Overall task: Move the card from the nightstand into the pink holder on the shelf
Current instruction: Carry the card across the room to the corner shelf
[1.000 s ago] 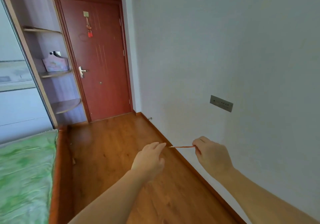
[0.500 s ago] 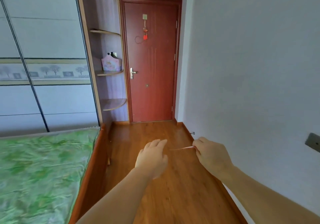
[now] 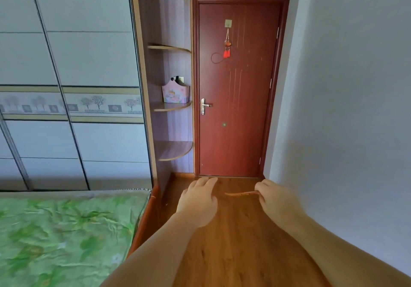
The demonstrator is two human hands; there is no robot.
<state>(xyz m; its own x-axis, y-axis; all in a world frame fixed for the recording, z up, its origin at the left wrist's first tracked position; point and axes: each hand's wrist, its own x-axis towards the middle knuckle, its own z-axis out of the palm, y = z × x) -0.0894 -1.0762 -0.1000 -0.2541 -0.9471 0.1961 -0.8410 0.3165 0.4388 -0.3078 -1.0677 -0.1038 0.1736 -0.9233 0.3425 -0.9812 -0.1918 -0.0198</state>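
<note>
Right hand point(image 3: 278, 200) pinching one end of the card point(image 3: 241, 193), card edge-on and nearly flat, pointing left toward the left hand point(image 3: 199, 200). Left hand empty, fingers loosely extended, palm down, close to the card tip but not touching. Both held over the wood floor point(image 3: 233, 253). Far ahead, pink holder point(image 3: 175, 93) standing upright on the middle corner shelf point(image 3: 172, 106), something dark behind its top, not clear what. Red door point(image 3: 235, 91) just right of the shelves, with silver handle point(image 3: 204, 106) and a red tassel ornament point(image 3: 226, 46) hanging from a hook. Bed with green cover point(image 3: 62, 235) at left, wardrobe with sliding panels point(image 3: 66, 86) behind. Cartoon print on the holder, too small to read.
</note>
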